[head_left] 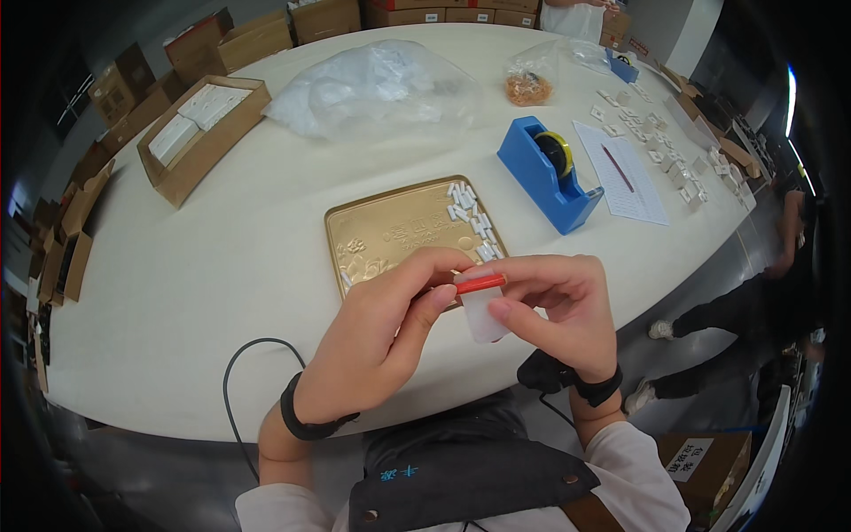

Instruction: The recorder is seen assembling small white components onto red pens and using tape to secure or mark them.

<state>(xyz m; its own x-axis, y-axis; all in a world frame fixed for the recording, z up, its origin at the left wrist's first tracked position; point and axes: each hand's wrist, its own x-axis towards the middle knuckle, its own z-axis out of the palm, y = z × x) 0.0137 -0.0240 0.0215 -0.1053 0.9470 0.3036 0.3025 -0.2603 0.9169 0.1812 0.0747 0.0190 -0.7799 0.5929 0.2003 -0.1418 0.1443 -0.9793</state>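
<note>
Your left hand [377,337] and right hand [567,310] meet at the centre of the frame, in front of the shallow gold metal tray [335,244]. The left fingers are narrow, with thumb and forefinger pinched on the left end of a slim red cylindrical stick [479,285]. The stick lies nearly level, its right end raised slightly. The right fingers are also narrow: the thumb presses on a translucent white rectangular piece [480,321], while the forefinger lies behind the stick's right end. The white piece hangs below the stick; whether the two are joined cannot be told.

The tray rests on the white rounded counter [195,293]. Small white cylinders [464,202] lie loose along its right side, and your hands cover part of its lower edge. To the upper right of the tray stands a blue tape dispenser [534,173] carrying a yellow-edged roll [554,152]. Right of the dispenser, a dark red pencil [618,168] lies on a white printed sheet [640,202], with small white blocks [657,146] scattered beyond. At upper centre, locate the large clear plastic bag [381,89]; at upper left, the open brown cardboard box [191,177] containing white packs [213,105].
</note>
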